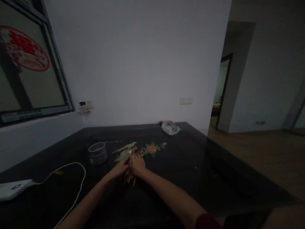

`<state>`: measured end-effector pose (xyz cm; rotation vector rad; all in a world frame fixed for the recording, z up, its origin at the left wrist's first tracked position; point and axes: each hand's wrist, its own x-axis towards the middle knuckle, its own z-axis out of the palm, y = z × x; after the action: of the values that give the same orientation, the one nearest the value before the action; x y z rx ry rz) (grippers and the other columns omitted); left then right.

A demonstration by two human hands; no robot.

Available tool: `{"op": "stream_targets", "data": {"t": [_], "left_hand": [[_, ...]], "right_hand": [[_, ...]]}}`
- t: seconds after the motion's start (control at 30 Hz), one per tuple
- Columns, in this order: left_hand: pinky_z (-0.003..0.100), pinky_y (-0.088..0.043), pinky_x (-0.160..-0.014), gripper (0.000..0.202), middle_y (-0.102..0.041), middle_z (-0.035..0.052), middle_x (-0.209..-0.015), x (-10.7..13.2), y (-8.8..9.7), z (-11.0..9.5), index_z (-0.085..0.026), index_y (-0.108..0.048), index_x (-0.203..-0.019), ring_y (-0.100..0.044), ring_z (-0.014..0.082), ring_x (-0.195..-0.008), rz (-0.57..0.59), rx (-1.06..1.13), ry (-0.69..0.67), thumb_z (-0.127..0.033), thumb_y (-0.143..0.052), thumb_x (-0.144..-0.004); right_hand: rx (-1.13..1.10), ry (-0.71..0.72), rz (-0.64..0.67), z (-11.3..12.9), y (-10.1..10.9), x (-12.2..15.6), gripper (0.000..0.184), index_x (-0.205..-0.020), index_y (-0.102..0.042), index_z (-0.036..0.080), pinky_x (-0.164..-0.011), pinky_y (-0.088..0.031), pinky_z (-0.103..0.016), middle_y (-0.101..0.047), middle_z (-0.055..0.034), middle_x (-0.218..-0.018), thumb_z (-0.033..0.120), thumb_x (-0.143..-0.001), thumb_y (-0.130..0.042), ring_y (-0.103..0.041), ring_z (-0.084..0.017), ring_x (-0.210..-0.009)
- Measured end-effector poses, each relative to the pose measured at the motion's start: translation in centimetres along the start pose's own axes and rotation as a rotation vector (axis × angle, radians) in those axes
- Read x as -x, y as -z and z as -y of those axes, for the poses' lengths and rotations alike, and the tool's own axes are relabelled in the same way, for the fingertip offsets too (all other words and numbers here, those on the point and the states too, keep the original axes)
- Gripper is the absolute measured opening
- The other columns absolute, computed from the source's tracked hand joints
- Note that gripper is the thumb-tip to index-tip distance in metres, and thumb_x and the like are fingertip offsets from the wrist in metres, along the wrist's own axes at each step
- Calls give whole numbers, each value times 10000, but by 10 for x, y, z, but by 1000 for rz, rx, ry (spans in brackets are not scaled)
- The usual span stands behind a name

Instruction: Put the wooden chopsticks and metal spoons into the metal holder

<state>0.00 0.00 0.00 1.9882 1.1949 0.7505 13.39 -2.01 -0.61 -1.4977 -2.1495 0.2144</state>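
On the dark table, a bundle of thin pencil-like sticks [130, 178] lies under and between my hands, with its ends poking out at the near and far sides. My left hand [123, 166] grips the bundle from the left. From the right, my right hand [138, 163] closes over the top, its fingers meeting those of the left. The middle of the bundle is hidden by my fingers, and the dim light hides what exactly the sticks are. A clear round container [98, 156] stands left of my hands.
The glossy black table [171, 178] bears a painted flower [152, 149] and bird pattern. A crumpled clear plastic bag [170, 128] lies at the far edge. At left, a white power strip [15, 188] trails a white cable [83, 178] near my left forearm. A wall stands behind.
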Motion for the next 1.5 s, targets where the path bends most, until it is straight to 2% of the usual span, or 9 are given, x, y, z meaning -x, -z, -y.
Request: {"op": "stream_targets", "data": {"t": [0.2,0.47,0.6,0.73,0.97,1.07,1.23,1.5], "left_hand": [[403,-316,-1082,597,-569,92,-1297,-14,-29,-19,-132,-547,-1242,-508,252,-1214,101,-86,-12,-165,-450,-654],[351,-382,-1027,552,-600,105,-1250,-26,-78,-58,-135,-585,-1196,-568,232,-1120,160,-62,-131,-83,-438,-667],[353,-414,-990,521,-630,115,-1196,-27,-98,-72,-122,-597,-1177,-596,234,-1062,135,-56,-161,-71,-446,-681],[349,-415,-988,473,-632,112,-1192,-25,-113,-74,-130,-610,-1165,-592,230,-1075,68,-59,-173,-88,-455,-720],[315,-446,-948,454,-658,73,-1160,-20,-117,-74,-148,-615,-1162,-610,192,-1046,53,0,-154,-82,-428,-754],[317,-421,-975,432,-649,80,-1177,-19,-117,-73,-154,-627,-1152,-593,203,-1074,28,-94,-173,-99,-438,-767],[369,-389,-993,411,-627,102,-1200,-17,-116,-72,-155,-595,-1201,-546,242,-1111,-56,-295,-108,-165,-447,-818],[365,-401,-972,375,-614,100,-1179,-13,-112,-75,-157,-591,-1159,-546,221,-1077,-65,-325,-146,-148,-424,-824]], "right_hand": [[53,2,18,-38,24,21,405,-1310,-474,245,-1028,-342,-459,-453,-79,-1411,368,-930,-409,-363,-254,-1314],[98,13,8,-93,55,53,415,-1318,-488,235,-1055,-327,-412,-463,-81,-1406,363,-930,-421,-364,-245,-1323],[107,48,2,-114,65,64,424,-1331,-478,229,-1069,-316,-402,-447,-87,-1418,353,-928,-429,-369,-234,-1324],[98,90,-6,-126,70,71,411,-1325,-484,207,-1082,-308,-392,-452,-99,-1413,326,-937,-415,-379,-209,-1320],[105,98,-22,-128,77,75,402,-1311,-499,224,-1076,-320,-394,-466,-95,-1402,329,-927,-442,-392,-204,-1311],[107,102,-3,-128,78,74,400,-1311,-500,231,-1068,-325,-392,-477,-91,-1392,331,-928,-438,-408,-205,-1299],[128,60,12,-129,78,73,399,-1311,-500,242,-1043,-343,-380,-479,-84,-1390,356,-941,-405,-400,-205,-1300],[126,-31,-32,-127,85,73,387,-1277,-535,260,-1033,-330,-402,-517,-87,-1346,389,-948,-375,-443,-222,-1257]]}}
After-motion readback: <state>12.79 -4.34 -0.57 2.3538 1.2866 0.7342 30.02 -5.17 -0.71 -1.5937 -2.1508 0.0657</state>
